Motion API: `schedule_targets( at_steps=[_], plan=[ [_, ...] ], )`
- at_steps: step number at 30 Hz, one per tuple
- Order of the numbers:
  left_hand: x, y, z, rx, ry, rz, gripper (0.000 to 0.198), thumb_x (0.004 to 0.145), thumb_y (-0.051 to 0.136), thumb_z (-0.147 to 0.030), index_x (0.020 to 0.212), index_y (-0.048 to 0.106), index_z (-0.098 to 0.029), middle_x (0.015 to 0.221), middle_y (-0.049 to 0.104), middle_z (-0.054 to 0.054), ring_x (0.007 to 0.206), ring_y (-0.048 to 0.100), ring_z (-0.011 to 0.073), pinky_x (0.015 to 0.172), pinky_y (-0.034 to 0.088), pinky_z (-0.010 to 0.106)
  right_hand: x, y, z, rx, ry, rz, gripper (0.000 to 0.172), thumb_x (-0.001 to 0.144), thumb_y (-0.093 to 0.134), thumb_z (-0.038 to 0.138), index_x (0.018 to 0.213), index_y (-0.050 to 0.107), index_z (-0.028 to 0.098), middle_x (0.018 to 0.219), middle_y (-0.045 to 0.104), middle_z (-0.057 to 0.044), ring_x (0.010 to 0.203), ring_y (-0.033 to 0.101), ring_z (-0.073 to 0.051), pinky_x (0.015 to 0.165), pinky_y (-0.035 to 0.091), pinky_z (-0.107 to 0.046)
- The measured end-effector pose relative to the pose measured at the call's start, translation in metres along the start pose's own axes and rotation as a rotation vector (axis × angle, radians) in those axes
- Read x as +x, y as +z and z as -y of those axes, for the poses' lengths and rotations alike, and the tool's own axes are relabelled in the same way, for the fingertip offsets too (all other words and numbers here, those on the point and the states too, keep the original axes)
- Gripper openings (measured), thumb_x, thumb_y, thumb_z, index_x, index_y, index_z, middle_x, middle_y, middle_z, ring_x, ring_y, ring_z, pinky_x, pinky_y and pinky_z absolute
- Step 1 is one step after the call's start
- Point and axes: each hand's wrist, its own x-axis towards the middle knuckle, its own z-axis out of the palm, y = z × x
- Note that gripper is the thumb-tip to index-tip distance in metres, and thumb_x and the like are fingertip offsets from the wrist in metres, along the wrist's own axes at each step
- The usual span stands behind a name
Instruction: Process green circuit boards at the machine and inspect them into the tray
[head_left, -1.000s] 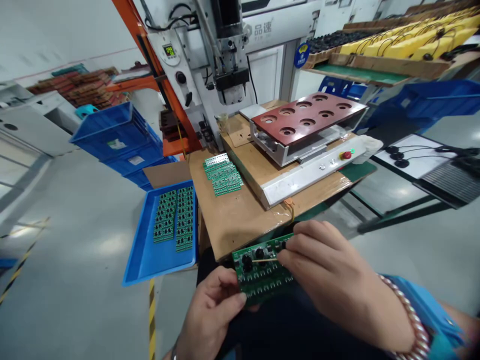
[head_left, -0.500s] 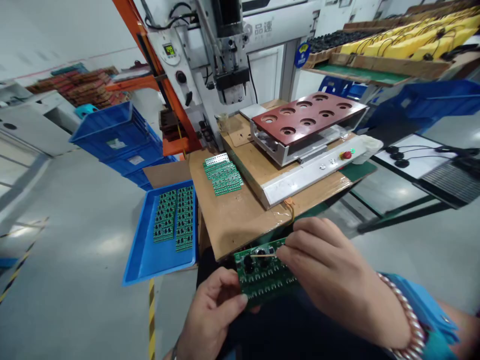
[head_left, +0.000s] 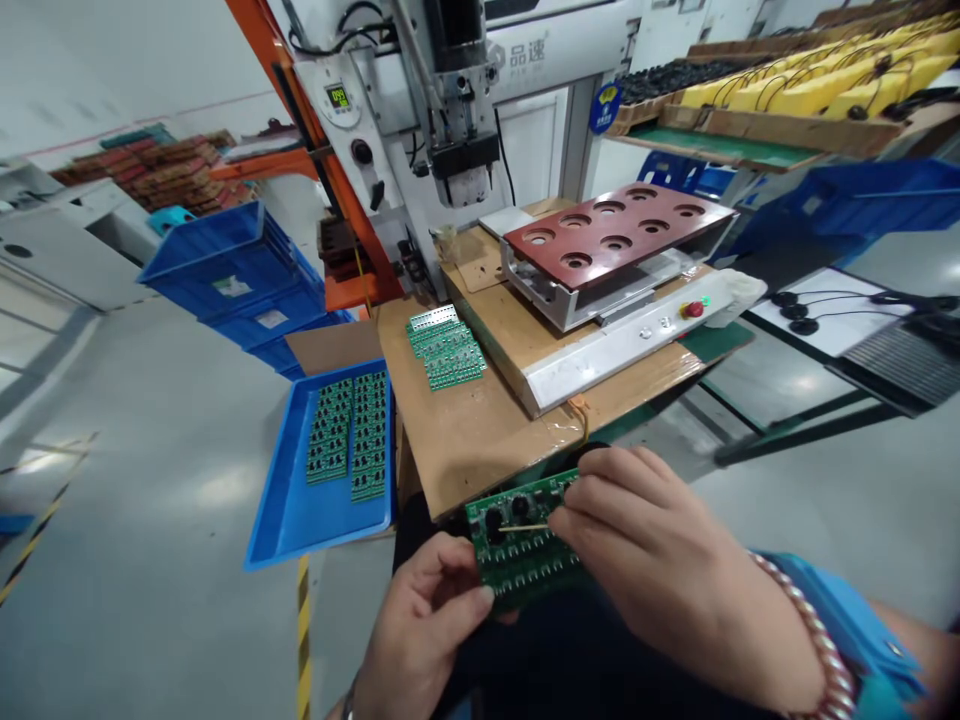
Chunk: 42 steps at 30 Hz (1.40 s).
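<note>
My left hand grips the lower left corner of a green circuit board, thumb on top. The board carries round black components and rows of small metal parts, and its right side is hidden behind my other hand. Pinched in the fingers of my right hand is a thin wooden stick. Its tip points left and meets the black component near the board's left end, though I cannot tell if it touches.
A blue tray with rows of circuit boards sits left of the wooden table. More green boards lie on the table. Beyond stands a machine with a reddish-brown holed fixture and a red button. Blue crates are stacked at left.
The stick's tip has shifted slightly down, toward the near side of the board. My right hand has moved a little left; the left hand keeps its hold.
</note>
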Motion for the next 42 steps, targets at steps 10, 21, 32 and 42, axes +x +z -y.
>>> schedule_targets(
  at_steps=[10,21,32,42],
  plan=[
    [-0.001,0.001,0.0,-0.049,-0.008,-0.008,0.012,0.062,0.077,-0.017,0.069,0.068,-0.019,0.068,0.068,-0.001,0.059,0.063,0.0162,0.058,0.05,0.027,0.004,-0.006,-0.001,-0.028,0.004,-0.064,0.017,0.088,0.041,0.011,0.086,0.057,0.014,0.078,0.054,-0.004,0.08,0.043,-0.017,0.069,0.032,-0.033],
    [-0.003,0.008,-0.005,-0.029,-0.007,-0.082,0.012,0.059,0.076,-0.016,0.067,0.068,-0.018,0.064,0.067,-0.001,0.056,0.063,0.0161,0.055,0.05,0.026,0.001,-0.007,0.001,-0.029,0.023,-0.042,0.014,0.088,0.043,0.013,0.086,0.057,0.015,0.077,0.053,-0.003,0.078,0.041,-0.016,0.068,0.031,-0.033],
    [-0.001,0.008,-0.008,-0.082,0.019,-0.051,0.012,0.059,0.077,-0.016,0.068,0.069,-0.02,0.067,0.068,-0.002,0.056,0.063,0.0145,0.054,0.051,0.025,-0.001,-0.013,0.0,-0.009,0.019,-0.07,0.016,0.088,0.043,0.01,0.087,0.058,0.014,0.077,0.054,-0.004,0.079,0.043,-0.017,0.068,0.033,-0.033],
    [-0.003,0.012,-0.007,-0.043,0.015,-0.094,0.012,0.059,0.077,-0.019,0.067,0.069,-0.019,0.065,0.067,-0.001,0.055,0.062,0.0152,0.054,0.049,0.025,-0.003,-0.013,-0.003,-0.028,0.036,-0.073,0.018,0.087,0.043,0.008,0.088,0.059,0.014,0.077,0.055,-0.004,0.083,0.044,-0.017,0.072,0.035,-0.034]
  ],
)
